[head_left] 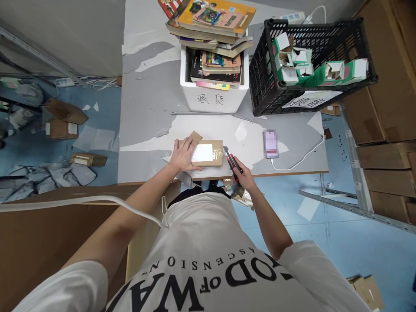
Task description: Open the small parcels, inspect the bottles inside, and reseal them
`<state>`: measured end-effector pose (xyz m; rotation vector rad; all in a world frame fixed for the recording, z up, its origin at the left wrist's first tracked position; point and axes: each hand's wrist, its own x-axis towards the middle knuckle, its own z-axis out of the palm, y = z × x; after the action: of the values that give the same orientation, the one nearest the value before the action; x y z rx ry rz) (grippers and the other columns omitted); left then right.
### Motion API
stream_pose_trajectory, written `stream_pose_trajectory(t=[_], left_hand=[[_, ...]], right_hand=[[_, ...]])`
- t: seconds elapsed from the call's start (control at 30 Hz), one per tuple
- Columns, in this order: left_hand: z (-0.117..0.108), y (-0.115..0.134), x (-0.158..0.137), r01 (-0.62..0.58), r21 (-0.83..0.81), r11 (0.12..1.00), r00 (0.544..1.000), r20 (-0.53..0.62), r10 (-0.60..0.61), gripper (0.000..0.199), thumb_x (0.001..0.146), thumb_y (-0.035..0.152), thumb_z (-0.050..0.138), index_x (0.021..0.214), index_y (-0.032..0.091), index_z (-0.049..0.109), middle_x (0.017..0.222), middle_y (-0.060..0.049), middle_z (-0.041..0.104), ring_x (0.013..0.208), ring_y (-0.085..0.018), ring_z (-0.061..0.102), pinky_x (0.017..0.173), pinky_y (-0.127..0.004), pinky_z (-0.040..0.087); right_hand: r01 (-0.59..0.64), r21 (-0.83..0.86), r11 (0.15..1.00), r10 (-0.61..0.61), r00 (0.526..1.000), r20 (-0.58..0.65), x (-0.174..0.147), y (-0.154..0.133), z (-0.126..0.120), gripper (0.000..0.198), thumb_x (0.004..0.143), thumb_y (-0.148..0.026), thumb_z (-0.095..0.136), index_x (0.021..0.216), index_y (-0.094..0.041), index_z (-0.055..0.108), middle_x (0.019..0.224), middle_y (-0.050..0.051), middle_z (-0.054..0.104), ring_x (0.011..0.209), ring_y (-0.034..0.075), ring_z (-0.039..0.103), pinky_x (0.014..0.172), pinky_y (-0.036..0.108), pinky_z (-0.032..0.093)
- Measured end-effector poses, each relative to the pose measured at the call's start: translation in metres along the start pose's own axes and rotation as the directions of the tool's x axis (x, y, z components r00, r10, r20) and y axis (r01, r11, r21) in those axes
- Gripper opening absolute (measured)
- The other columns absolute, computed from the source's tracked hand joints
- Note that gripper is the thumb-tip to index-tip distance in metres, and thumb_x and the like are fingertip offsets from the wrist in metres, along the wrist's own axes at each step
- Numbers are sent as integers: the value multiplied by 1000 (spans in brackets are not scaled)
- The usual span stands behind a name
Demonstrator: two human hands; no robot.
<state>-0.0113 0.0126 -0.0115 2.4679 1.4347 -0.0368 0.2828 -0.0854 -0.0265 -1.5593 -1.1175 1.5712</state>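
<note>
A small cardboard box lies near the front edge of the table, with a white label and shiny tape across its top. My left hand grips the box's left end, fingers over the far side and thumb along the near side. At that end a cardboard flap sticks up beyond my fingers. In my right hand is a black and red utility knife, closed in my fingers. The knife's tip points away from me, just right of the box and apart from it.
Behind the box stand a white bin heaped with books and a black crate of green-and-white cartons. A phone on a white cable lies to the right on the table. Boxes and packaging litter the floor.
</note>
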Motion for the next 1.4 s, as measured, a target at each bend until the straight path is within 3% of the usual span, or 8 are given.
stream_pose_trajectory(t=[0.17,0.47,0.87,1.03,1.13,1.23,1.3,1.4], left_hand=[[0,4,-3,3,-1,1000,999,-36,-3,120,53,73,69,146,10,29,144,-25,38,135,-45,29,112,-63,8],[6,11,-10,36,-37,999,993,-108,-40,111,53,67,72,143,12,36,140,-24,41,132,-44,33,112,-61,9],[9,7,-10,20,-76,997,995,-101,-28,113,54,66,72,145,13,32,142,-23,39,134,-44,30,113,-60,7],[8,7,-9,25,-68,997,996,-89,-31,115,54,67,72,146,12,31,143,-24,39,135,-43,30,114,-61,5],[9,6,-8,14,-67,998,996,-85,-20,117,54,71,70,146,11,30,145,-24,37,137,-44,28,114,-61,3],[10,4,-10,-22,-80,997,993,-117,12,115,57,74,67,146,10,32,146,-25,36,139,-44,25,113,-63,2],[12,4,-14,-57,-92,994,986,-160,41,100,67,71,61,144,12,36,147,-24,36,141,-42,23,113,-63,5],[15,7,-25,-103,-102,989,974,-214,79,62,86,54,50,134,16,49,145,-19,43,140,-36,30,114,-60,13]], right_hand=[[-2,-100,995,5,1000,30,-2,-4,-8,68,87,-47,52,148,-24,34,93,4,66,52,8,53,48,23,49],[47,-359,932,-12,995,99,-12,-26,-16,58,89,-33,45,147,-24,39,64,-3,57,44,9,51,48,24,49],[60,-410,910,19,982,186,-43,-21,2,56,92,-32,42,147,-24,38,54,-5,54,39,10,48,44,24,45],[107,-440,891,0,972,237,-49,-30,-16,54,91,-33,45,144,-25,42,65,-3,60,47,10,52,51,23,47],[30,-412,911,12,995,101,-54,-22,-38,59,92,-39,45,148,-23,35,67,-2,61,48,11,52,50,24,47],[-107,-453,885,1,973,-229,-45,-1,-50,65,93,-45,37,151,-18,24,73,2,64,53,15,55,57,31,51],[-166,-560,812,-71,924,-377,-28,16,-47,59,95,-41,28,148,-16,31,88,9,65,68,20,61,71,37,52],[-220,-708,671,-137,902,-410,8,40,-33,54,94,-32,26,143,-13,40,114,18,56,96,26,59,86,41,48]])
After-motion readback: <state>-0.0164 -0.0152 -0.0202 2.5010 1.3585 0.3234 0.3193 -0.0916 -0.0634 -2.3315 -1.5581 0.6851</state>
